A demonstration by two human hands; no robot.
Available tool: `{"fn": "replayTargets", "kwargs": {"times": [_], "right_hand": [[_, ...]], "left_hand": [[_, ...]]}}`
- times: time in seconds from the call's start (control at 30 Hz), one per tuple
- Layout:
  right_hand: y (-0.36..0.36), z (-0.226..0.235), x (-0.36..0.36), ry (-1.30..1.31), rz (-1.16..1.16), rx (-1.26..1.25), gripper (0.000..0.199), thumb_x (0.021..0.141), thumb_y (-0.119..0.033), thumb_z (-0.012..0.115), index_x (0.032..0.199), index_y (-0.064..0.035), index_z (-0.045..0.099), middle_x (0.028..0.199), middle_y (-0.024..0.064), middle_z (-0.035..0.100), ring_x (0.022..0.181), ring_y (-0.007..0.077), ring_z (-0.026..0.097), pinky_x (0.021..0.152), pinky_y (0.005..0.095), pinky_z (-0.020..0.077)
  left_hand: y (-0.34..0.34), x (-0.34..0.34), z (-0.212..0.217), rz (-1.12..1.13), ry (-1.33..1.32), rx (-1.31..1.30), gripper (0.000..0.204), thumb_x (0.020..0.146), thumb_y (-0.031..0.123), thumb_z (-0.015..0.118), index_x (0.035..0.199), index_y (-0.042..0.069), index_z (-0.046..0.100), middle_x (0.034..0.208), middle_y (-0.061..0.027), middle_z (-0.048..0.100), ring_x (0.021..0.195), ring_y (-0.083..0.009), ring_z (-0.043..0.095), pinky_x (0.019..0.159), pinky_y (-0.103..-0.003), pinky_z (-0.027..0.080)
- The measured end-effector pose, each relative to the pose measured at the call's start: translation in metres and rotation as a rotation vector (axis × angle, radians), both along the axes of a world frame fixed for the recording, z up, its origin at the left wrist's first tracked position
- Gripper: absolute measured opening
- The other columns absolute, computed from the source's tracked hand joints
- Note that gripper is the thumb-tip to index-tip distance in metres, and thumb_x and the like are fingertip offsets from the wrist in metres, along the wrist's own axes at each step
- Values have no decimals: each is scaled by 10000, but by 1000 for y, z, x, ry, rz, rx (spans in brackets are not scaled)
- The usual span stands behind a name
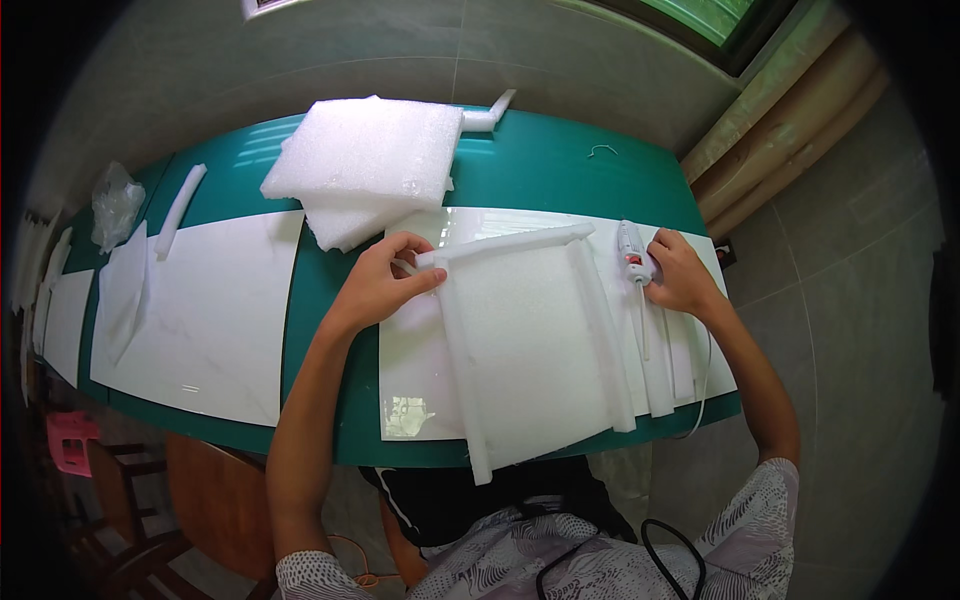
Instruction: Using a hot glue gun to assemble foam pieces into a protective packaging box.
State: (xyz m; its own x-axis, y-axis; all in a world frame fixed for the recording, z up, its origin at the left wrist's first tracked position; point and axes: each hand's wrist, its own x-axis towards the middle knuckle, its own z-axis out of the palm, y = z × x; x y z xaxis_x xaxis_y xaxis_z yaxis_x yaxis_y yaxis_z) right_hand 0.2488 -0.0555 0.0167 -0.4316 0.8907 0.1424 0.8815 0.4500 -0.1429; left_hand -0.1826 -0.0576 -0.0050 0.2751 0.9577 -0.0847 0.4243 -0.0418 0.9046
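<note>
A white foam panel [525,350] edged with foam strips lies on a glossy white tile [412,385] on the green table [520,170]. My left hand [385,280] pinches the panel's far left corner, where two strips meet. My right hand [680,275] rests on a white glue gun [633,255] lying on the tile to the right of the panel; its glue stick [644,325] points toward me. Loose foam strips [660,370] lie beside the panel's right edge.
A stack of white foam sheets [365,160] sits at the table's far middle. A second large white tile [210,320] lies to the left, with foam strips [180,210] and a plastic bag [115,205] beyond it. Wooden chairs [200,500] stand at lower left.
</note>
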Motion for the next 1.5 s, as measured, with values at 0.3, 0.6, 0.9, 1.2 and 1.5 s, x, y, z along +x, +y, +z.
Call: {"fn": "replayTargets", "kwargs": {"times": [0.3,0.6,0.9,1.2,1.5], "right_hand": [[-6,30,6,-75,40,-237,359,651,-188,669,915,47,604,988,188,544,967,333,514,858,387,447],[35,31,-53,87,157,-39,269,809,-15,616,1076,-40,634,1153,123,591,1111,284,538,936,387,455],[71,32,-72,97,154,-412,258,833,-9,615,1080,-61,668,1069,113,671,1012,277,621,883,357,509],[63,42,-57,312,103,-617,342,815,-32,599,1151,-51,660,1121,122,650,989,239,628,876,352,540],[42,49,-71,185,153,-605,604,761,-270,711,1312,-83,549,1282,106,543,1162,251,524,976,405,475]], "left_hand": [[1,1,1,-1,-6,4,503,756,349,775,1088,6,617,918,-88,578,752,-152,567,733,-270,482],[2,3,3,2,-2,-5,498,757,345,775,1091,11,617,917,-85,578,760,-148,560,736,-268,482],[1,1,-2,2,-19,-4,481,755,337,777,1079,18,619,913,-76,576,763,-144,548,735,-264,477],[2,5,3,10,-8,-13,450,764,328,771,1058,27,611,915,-75,577,762,-138,546,730,-262,475],[0,7,3,0,-34,55,443,790,313,755,1119,43,631,977,-68,589,787,-140,524,740,-253,462]]}}
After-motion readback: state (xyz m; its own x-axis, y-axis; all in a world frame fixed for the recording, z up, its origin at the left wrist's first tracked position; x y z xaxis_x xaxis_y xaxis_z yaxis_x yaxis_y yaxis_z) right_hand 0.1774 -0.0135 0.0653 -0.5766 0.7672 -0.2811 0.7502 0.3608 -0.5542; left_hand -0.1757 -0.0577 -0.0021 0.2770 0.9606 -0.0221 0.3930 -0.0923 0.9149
